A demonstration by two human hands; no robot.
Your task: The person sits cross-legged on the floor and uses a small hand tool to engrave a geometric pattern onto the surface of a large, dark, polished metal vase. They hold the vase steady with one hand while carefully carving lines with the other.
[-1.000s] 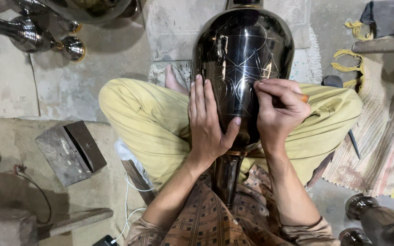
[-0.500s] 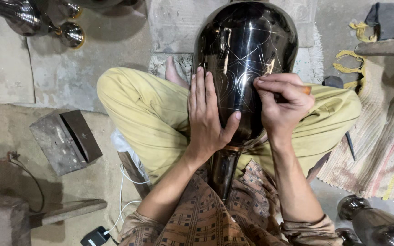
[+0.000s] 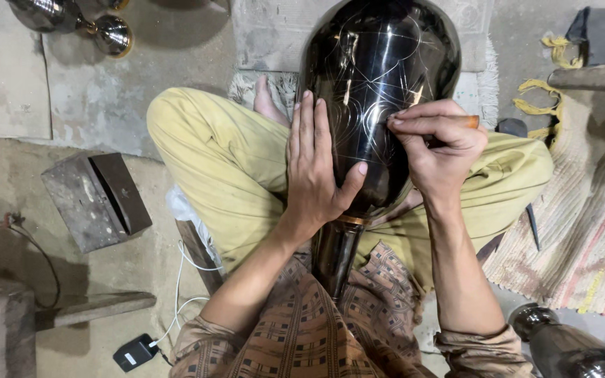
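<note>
A large black glossy metal vase lies across my lap, its neck pointing toward my body and its round belly away. Thin scratched lines cover its surface. My left hand lies flat on the vase's left side, fingers spread and thumb hooked over the front. My right hand is closed around a small engraving tool with an orange-brown handle end, its tip pressed against the vase's right side. My crossed legs in yellow trousers are under the vase.
A grey metal block sits on the floor at left, with a wooden plank and a black charger on a white cable below it. Shiny metal vessels stand top left and another bottom right. A striped rug lies at right.
The view has shifted slightly, so the vase sits higher in the picture. My right hand has edged a little along the vase's right side; my left hand stays flat in place.
</note>
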